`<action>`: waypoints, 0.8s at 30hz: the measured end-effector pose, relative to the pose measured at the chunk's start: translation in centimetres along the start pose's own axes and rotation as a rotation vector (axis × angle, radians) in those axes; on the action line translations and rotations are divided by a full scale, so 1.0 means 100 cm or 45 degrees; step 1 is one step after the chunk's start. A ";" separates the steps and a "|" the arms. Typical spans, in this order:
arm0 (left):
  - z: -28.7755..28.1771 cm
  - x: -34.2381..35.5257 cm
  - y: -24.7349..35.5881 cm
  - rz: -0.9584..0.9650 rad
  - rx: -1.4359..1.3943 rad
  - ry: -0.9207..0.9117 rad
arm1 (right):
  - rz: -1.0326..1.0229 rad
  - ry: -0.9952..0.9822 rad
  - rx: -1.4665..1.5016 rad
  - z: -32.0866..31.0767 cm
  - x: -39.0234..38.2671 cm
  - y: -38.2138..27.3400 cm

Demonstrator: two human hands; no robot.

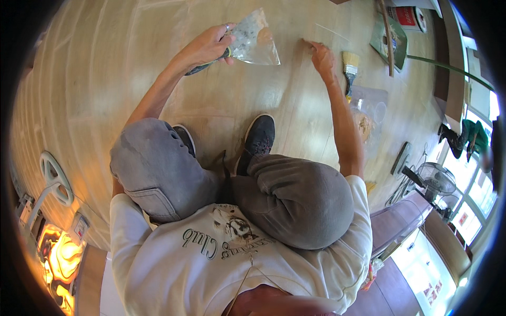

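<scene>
My left hand (211, 46) is closed around the dark handle of a wide putty knife (253, 42). Its shiny, flared blade is held over the floor, with a tan patch near one edge. To the right, my right hand (323, 59) reaches down to the wood-look floor (216, 100), index finger stretched out at the surface and the others partly curled. Nothing shows in it. Just right of that hand lies a flat paintbrush (350, 71) with pale bristles and a dark handle. Below the brush, a clear plastic sheet (375, 97) carries a tan lump (365, 124).
A green dustpan (377, 39) with a long stick across it lies at far right, near a red-and-white can (406, 18). A fan (435, 178) stands right. At left are a white oval stand base (57, 179) and a glowing orange panel (62, 255). My shoes (259, 138) are close below the work.
</scene>
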State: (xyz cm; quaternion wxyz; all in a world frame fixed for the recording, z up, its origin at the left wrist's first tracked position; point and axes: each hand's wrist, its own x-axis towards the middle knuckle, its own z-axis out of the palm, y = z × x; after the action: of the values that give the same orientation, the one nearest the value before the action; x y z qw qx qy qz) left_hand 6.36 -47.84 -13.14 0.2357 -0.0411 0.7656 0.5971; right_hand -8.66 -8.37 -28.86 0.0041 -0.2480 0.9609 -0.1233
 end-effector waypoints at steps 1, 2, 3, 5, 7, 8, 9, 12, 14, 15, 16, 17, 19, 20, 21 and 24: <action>0.002 0.002 0.000 0.017 -0.022 -0.010 | -0.007 -0.018 0.001 -0.001 -0.012 0.003; 0.003 -0.001 -0.004 0.014 -0.040 -0.004 | 0.015 -0.029 0.105 -0.006 -0.022 -0.008; 0.002 -0.005 -0.006 0.011 -0.055 0.011 | 0.030 -0.039 0.213 -0.015 -0.031 -0.025; 0.001 -0.006 -0.006 0.001 -0.060 0.001 | 0.097 -0.036 0.493 -0.043 -0.043 -0.055; 0.004 -0.007 -0.010 -0.017 -0.040 -0.005 | 0.219 -0.023 0.847 -0.077 -0.055 -0.083; 0.005 -0.004 -0.014 -0.018 -0.020 -0.004 | 0.185 -0.030 0.818 -0.096 -0.060 -0.098; 0.008 0.000 -0.017 -0.008 -0.004 -0.009 | 0.155 -0.033 0.778 -0.117 -0.063 -0.113; 0.013 0.001 -0.018 0.009 -0.051 -0.025 | -0.021 -0.025 0.650 -0.157 -0.059 -0.158; 0.012 -0.001 -0.015 0.031 -0.048 -0.063 | -0.164 -0.011 0.544 -0.167 -0.053 -0.178; 0.012 -0.002 -0.014 0.042 -0.047 -0.080 | -0.238 0.000 0.491 -0.170 -0.051 -0.186; 0.012 -0.001 -0.016 0.048 -0.030 -0.083 | -0.312 0.011 0.438 -0.170 -0.049 -0.193; 0.014 0.001 -0.018 0.050 -0.013 -0.082 | -0.329 0.009 0.407 -0.168 -0.048 -0.197; 0.018 0.001 -0.018 0.052 -0.006 -0.051 | -0.364 0.006 0.349 -0.163 -0.048 -0.205; 0.025 0.003 -0.013 0.062 -0.021 -0.034 | -0.371 0.017 0.288 -0.157 -0.051 -0.206; 0.029 0.003 -0.010 0.072 -0.036 -0.018 | -0.377 0.028 0.227 -0.148 -0.056 -0.205; 0.038 0.002 -0.005 0.087 -0.034 0.027 | -0.390 -0.055 0.163 -0.142 -0.074 -0.197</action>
State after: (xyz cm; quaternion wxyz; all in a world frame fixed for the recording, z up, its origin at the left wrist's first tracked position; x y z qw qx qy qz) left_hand 7.56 -44.43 -14.31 0.2067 -0.0245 0.7609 0.6145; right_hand 6.21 -18.23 -10.78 0.0215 -0.3933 0.9017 -0.1782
